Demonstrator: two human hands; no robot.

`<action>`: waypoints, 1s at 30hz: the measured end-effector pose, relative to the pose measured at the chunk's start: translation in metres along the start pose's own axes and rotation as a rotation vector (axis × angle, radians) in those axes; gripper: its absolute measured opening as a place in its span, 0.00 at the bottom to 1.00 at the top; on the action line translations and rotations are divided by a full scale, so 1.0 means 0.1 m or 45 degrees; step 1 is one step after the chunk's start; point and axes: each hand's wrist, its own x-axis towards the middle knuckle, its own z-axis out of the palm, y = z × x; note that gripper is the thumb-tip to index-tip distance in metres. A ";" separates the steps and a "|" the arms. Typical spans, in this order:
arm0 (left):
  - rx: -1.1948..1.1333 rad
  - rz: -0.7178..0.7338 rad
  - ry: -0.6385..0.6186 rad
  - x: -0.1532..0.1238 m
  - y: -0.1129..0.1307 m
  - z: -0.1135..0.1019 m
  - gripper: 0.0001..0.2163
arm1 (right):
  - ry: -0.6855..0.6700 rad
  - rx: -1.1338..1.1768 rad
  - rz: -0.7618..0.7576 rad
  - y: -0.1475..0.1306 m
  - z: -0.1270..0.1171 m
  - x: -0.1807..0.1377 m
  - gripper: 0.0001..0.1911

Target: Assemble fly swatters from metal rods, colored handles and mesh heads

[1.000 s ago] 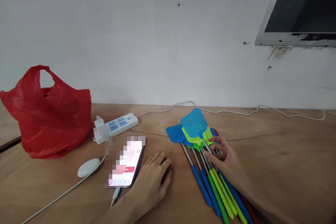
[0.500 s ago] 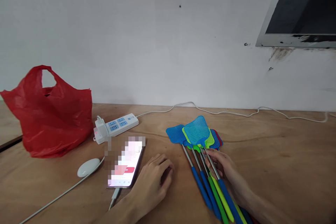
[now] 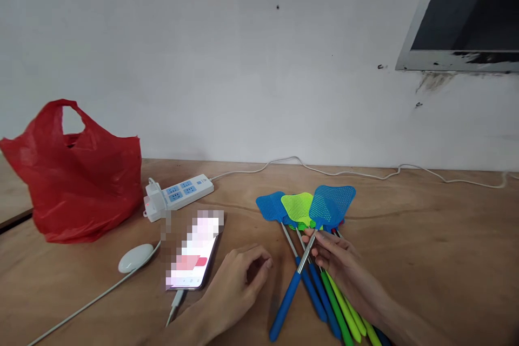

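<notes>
Leftmost, a red bag (image 3: pixel 77 173) sits on our wooden table (image 3: pixel 425 238), then a power strip (image 3: pixel 178 194) and a phone (image 3: pixel 192 257). Our left hand (image 3: pixel 239 286) rests beside the phone, fingers loosely curled, holding nothing. Our right hand (image 3: pixel 338 262) pinches the metal shaft of a blue fly swatter (image 3: pixel 332 204), which lies tilted across the other swatters (image 3: pixel 298 208) beneath it.

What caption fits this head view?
Right hand holds a blue fly swatter across a pile of swatters; left hand rests beside a phone.
</notes>
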 end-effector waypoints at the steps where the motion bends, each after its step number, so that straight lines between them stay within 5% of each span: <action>1: 0.002 -0.003 -0.008 0.00 0.00 0.00 0.11 | 0.002 0.003 0.004 0.00 0.00 0.00 0.14; 12: 0.013 -0.008 -0.060 -0.01 -0.01 0.01 0.10 | 0.116 0.184 0.047 -0.02 0.01 0.01 0.14; 22: -0.072 0.027 -0.168 -0.01 0.12 -0.03 0.14 | -0.049 0.072 0.052 0.01 -0.01 0.00 0.13; 30: -0.120 0.028 -0.291 -0.04 0.13 -0.01 0.11 | 0.002 0.051 0.011 0.04 0.00 -0.01 0.14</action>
